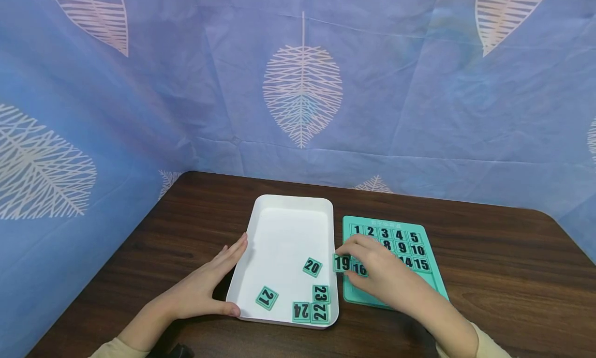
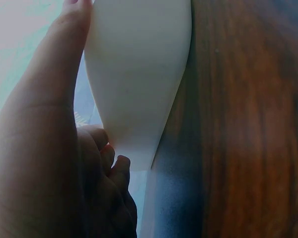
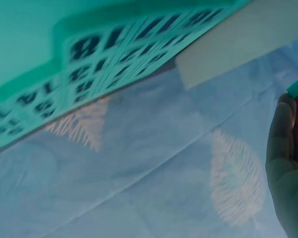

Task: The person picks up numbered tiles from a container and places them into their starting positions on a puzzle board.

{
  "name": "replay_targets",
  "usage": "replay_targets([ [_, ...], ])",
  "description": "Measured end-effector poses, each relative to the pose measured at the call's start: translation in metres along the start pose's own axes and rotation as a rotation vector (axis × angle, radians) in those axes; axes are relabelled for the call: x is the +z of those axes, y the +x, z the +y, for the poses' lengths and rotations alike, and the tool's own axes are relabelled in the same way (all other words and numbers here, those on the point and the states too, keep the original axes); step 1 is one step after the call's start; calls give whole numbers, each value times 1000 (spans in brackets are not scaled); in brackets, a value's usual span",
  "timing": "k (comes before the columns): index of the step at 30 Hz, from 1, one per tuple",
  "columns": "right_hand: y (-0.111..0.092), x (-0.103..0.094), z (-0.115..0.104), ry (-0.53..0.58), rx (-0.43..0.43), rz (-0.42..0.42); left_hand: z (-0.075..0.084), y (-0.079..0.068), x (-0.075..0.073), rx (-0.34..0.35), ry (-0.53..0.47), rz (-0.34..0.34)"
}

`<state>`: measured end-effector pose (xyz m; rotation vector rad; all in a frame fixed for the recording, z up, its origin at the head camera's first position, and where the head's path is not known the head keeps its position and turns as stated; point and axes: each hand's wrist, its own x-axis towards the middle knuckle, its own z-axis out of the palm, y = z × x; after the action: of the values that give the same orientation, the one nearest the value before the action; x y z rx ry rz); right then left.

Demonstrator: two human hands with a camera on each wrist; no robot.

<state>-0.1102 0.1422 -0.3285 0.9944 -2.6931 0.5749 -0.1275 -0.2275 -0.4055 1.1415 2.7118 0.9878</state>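
My right hand [image 1: 384, 272] pinches a green number tile marked 19 [image 1: 342, 263] between thumb and fingers, over the right rim of the white tray [image 1: 284, 228]. In the right wrist view the tile's edge shows at the fingertips. Beneath that hand lies the green number puzzle board [image 1: 350, 292], its upper rows filled with tiles, some hidden by the hand. My left hand [image 1: 200, 288] rests along the tray's left side, fingers straight, thumb at the near corner. In the tray lie tiles 20 [image 1: 312, 267], 21 [image 1: 267, 298] and several others near the front right corner.
A dark wooden table [image 1: 503, 254] bears the tray and the board side by side. Behind it hangs a blue cloth [image 1: 396, 99] with white leaf prints. Near the bottom edge, a small black object [image 1: 180, 351] shows beside the left forearm.
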Motion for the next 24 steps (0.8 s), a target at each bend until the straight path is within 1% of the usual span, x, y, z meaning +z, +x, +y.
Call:
replay_targets([
  [4,-9,-12,12,-52,51,-5,1,0,-1,3,0,-1],
  [10,-27,-23,36,-120,128,10,0,1,-1,-1,-5,-5],
  [15,-40,-30,53,-126,147,2,0,0,-1,4,-9,-5],
  [18,-46,-33,62,-123,164,-34,-1,0,-1,-1,-16,-8],
  [24,-57,-32,79,-69,248,-159,0,0,0,-6,-10,-12],
])
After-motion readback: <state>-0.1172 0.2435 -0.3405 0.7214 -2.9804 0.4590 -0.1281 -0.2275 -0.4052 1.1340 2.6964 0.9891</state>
